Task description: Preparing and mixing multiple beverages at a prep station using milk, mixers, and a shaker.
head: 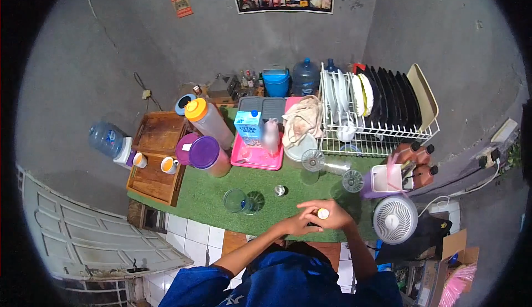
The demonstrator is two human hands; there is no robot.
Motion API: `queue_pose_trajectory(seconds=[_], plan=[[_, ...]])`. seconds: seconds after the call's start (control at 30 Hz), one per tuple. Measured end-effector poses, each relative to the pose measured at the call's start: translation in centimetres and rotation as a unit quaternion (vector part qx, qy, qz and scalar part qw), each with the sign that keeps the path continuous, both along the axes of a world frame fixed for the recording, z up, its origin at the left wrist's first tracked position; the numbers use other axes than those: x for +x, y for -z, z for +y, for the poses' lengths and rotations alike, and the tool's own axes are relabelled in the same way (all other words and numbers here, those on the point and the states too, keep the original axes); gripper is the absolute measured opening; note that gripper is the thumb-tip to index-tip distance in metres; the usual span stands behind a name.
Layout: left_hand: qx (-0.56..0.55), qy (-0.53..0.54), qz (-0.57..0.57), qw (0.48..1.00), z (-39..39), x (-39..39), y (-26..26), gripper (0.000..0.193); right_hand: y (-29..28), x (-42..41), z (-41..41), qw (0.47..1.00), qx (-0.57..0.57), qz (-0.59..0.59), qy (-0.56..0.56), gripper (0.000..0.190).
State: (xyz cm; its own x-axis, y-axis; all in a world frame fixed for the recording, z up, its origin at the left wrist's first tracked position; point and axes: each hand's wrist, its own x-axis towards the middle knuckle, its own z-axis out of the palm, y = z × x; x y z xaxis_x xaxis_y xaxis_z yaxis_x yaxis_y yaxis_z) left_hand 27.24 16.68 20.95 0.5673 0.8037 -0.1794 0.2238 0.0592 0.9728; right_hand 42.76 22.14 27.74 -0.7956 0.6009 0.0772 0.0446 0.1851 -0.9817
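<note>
Close together over the near edge of the green table cover (199, 197) are my two hands. My right hand (334, 215) is closed around a small container with a white and yellow top (323, 213). Against it, fingers touching, lies my left hand (295, 225); whether it also grips the container is hidden. A clear drinking glass (235, 201) stands left of my hands. Beyond them sits a small clear glass cup (279, 190). Farther back are a stemmed glass (313, 160) and another glass (352, 181) to its right.
A pink tray (257, 162) bears a milk carton (248, 129). Left stand a purple-lidded container (205, 152), a yellow-capped jug (210, 120) and wooden trays (153, 178) with cups. A dish rack (374, 130) full of plates is back right, a small fan (395, 220) near right.
</note>
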Motion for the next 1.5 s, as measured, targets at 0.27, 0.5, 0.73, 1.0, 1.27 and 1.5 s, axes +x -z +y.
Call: queue_pose_trajectory(seconds=[0.27, 0.5, 0.73, 1.0, 1.27, 1.5], plan=[[0.172, -0.119, -0.014, 0.978, -1.9, 2.1, 5.5, 0.06, 1.7, -3.0, -3.9, 0.926, 0.167, -0.007, 0.338, 0.011], [0.235, -0.177, -0.009, 0.956, -2.2, 2.1, 3.9, 0.06, 1.0, -3.8, -4.2, 0.913, 0.18, -0.047, 0.363, 0.011], [0.347, -0.319, -0.027, 0.881, -1.1, -0.3, -6.1, 0.073, -7.2, -9.7, -3.5, 0.865, 0.216, 0.027, 0.453, 0.013], [0.276, -0.311, -0.096, 0.904, -1.7, -13.0, -16.5, 0.1, -19.4, -15.2, -0.7, 0.867, 0.209, 0.121, 0.436, 0.008], [0.091, -0.559, 0.003, 0.824, -9.0, -28.5, -10.2, 0.095, -24.9, -30.2, 14.3, 0.821, 0.323, 0.264, 0.391, 0.007], [-0.017, -0.688, 0.063, 0.723, -18.8, -34.1, -1.4, 0.081, -15.0, -43.6, 28.7, 0.799, 0.298, 0.289, 0.436, 0.005]])
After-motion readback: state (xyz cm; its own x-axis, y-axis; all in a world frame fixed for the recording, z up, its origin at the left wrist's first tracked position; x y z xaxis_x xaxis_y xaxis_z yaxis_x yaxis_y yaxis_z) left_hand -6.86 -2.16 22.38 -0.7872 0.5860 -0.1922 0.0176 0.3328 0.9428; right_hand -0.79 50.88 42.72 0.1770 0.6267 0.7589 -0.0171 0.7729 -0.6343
